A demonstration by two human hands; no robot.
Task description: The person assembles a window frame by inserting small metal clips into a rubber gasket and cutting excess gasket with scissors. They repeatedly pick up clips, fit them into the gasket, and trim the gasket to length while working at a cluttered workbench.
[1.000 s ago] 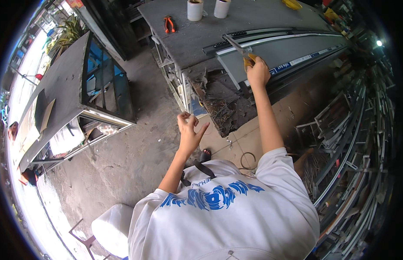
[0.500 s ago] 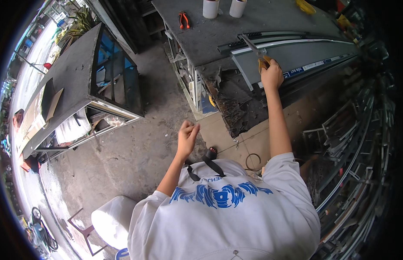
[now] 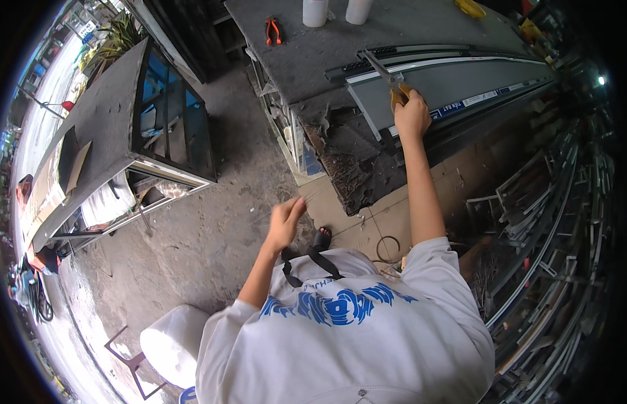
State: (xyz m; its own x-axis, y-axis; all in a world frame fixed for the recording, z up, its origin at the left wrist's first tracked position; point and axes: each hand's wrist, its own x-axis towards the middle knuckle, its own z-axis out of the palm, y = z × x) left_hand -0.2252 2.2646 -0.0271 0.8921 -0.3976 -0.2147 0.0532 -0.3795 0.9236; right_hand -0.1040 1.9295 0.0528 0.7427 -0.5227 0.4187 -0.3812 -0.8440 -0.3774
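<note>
Our right hand (image 3: 412, 117) grips yellow-handled scissors (image 3: 389, 79), blades crossing over the grey panel's (image 3: 455, 82) far edge on the bench (image 3: 286, 64). Our left hand (image 3: 284, 222) curls closed, contents unclear to us, off the bench's ragged corner over open floor (image 3: 192, 232).

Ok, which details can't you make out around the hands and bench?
All in the head view:
Left hand: blur and its curled shape hide whether it holds anything.
Scissors: handles partly covered by the right hand.
White cylinders: tops cut off by the upper edge.
Grey panel: far end lost in darkness toward the right rim.
</note>
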